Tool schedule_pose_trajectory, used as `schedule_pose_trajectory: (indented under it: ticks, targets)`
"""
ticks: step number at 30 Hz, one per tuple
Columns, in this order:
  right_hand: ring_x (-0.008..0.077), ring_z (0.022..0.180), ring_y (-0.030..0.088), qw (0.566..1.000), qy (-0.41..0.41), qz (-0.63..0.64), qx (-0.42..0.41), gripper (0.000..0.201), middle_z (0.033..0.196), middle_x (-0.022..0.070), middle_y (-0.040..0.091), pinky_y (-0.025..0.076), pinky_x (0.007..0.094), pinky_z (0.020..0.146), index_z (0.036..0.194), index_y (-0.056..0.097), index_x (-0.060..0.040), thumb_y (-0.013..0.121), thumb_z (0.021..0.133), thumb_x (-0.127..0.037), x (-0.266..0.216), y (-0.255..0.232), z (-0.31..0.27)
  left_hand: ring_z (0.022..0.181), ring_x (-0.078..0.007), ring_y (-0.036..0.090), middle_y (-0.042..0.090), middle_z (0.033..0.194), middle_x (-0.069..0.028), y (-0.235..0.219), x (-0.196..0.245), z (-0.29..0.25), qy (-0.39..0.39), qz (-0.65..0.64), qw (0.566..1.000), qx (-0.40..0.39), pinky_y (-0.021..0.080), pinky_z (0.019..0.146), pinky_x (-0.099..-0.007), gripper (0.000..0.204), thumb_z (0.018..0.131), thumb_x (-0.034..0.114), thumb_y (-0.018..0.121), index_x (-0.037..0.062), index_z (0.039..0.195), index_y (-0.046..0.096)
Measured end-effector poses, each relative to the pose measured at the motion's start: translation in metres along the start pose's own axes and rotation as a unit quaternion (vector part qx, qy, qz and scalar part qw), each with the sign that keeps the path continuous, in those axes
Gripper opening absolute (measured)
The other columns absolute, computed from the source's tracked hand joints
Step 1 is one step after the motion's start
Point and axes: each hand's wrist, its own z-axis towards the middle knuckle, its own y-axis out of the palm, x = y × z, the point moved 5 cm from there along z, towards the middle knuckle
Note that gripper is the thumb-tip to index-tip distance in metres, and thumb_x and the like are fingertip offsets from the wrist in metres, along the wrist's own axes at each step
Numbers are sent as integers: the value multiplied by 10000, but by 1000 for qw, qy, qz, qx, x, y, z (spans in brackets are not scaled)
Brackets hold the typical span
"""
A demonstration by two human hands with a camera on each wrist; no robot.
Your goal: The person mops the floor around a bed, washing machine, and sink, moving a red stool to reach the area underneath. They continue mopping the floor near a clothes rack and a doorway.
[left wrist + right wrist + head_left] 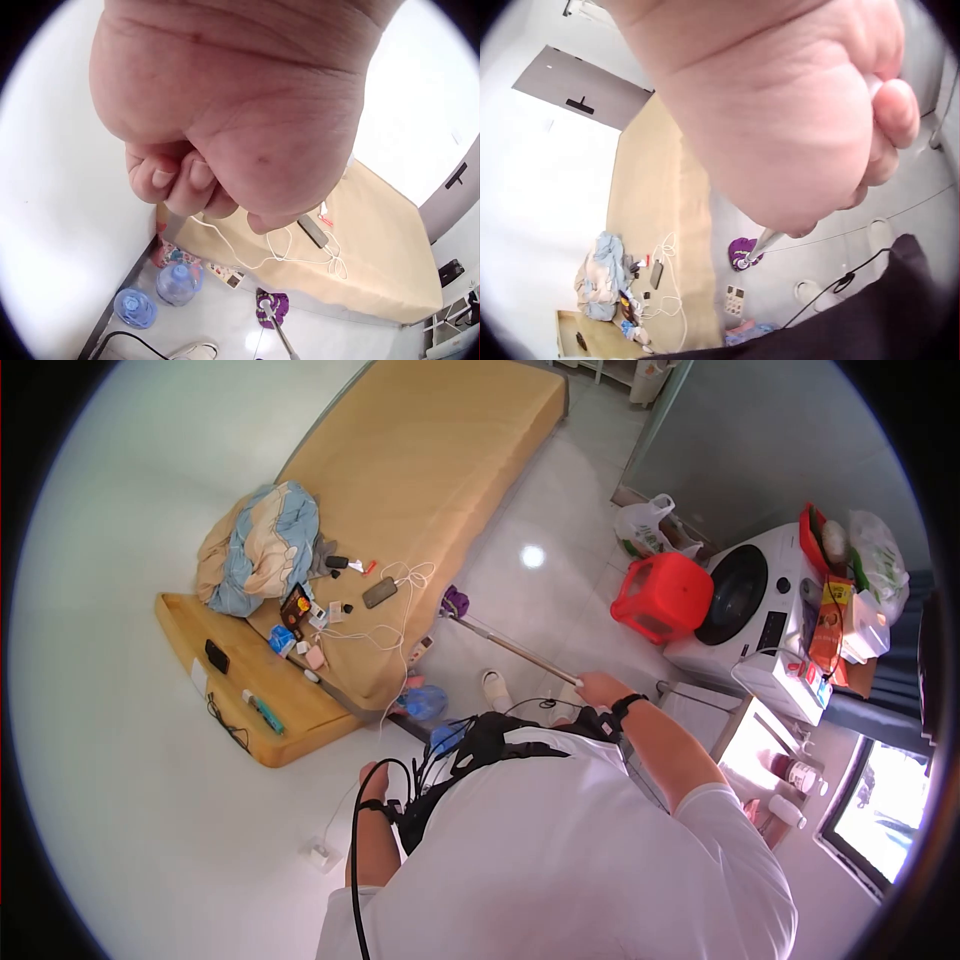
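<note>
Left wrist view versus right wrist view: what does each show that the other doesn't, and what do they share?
Only the left wrist view shows the left hand, fingers curled and holding nothing, and two water bottles on the floor. Only the right wrist view shows the right hand gripping the mop handle, plus the bundled blanket. Both share the purple mop head, the white cable and the mattress.

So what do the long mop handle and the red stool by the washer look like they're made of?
The long silver mop handle, gripped by the right hand, looks like metal: thin, straight, pale sheen. The red square stool looks like moulded plastic: uniform glossy colour, slotted sides. Neither is certain from here.
</note>
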Motion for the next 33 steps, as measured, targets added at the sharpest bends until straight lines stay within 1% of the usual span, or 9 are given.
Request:
schedule_pose_trajectory:
  ticks: [2,5,7,17,22,25,28,29,33]
  targets:
    - [386,953,561,998,32,-10,-53,355,997,225,603,440,462,832,1068,579,-24,537,825,-279,-8,-1,10,455,-207,480,508,568,-102,-1,-2,-11,-47,-34,998,-3,372,431,-357,299,819,267,534,-15,723,558]
    - [384,964,559,999,41,-11,-20,361,994,223,605,439,464,836,1080,567,-23,524,831,-281,8,-16,-15,442,-199,465,492,545,-87,-9,8,-22,-38,-49,998,-12,367,421,-349,304,828,279,541,-7,725,561]
    - [367,961,573,996,47,-37,60,326,1022,187,613,455,453,827,1038,593,-48,522,835,-293,69,-7,-62,460,-215,491,513,569,-109,5,1,-21,-30,-79,996,-9,379,427,-358,293,817,256,530,-23,735,567]
    - [331,1017,570,922,370,-88,-77,413,1071,152,613,458,416,861,1060,605,-56,531,805,-372,200,10,-315,500,-242,530,549,617,-146,41,2,17,21,34,998,-39,411,458,-375,359,825,308,530,-44,779,587]
    - [336,1008,571,898,429,-74,-62,432,1053,176,612,453,399,872,1024,630,-44,548,768,-382,188,-5,-399,550,-266,557,582,662,-175,44,50,31,58,47,996,-42,434,514,-390,342,834,288,530,-45,805,602]
    - [346,1004,568,899,431,-47,-53,449,1041,196,609,449,394,876,1020,630,-23,565,755,-380,175,-7,-400,780,-329,592,624,837,-222,53,66,43,179,131,971,-86,438,725,-417,344,840,289,537,-38,906,620]
    - [358,997,567,897,440,5,-34,480,1034,222,604,450,391,869,1023,624,8,586,739,-377,184,12,-387,826,-325,587,616,870,-232,40,86,38,94,124,987,-45,431,732,-412,337,833,290,551,-32,904,620]
    - [359,991,569,910,415,7,-13,481,1024,228,605,453,391,861,1015,626,10,587,737,-381,190,19,-378,776,-427,567,586,767,-271,36,88,36,93,51,994,0,434,723,-473,400,787,347,565,-44,713,594]
    - [365,974,574,931,365,4,-29,470,995,234,612,458,391,848,982,636,9,578,743,-392,188,28,-308,761,-428,565,583,746,-273,19,81,31,79,65,995,-2,432,708,-465,431,793,371,560,-53,719,591]
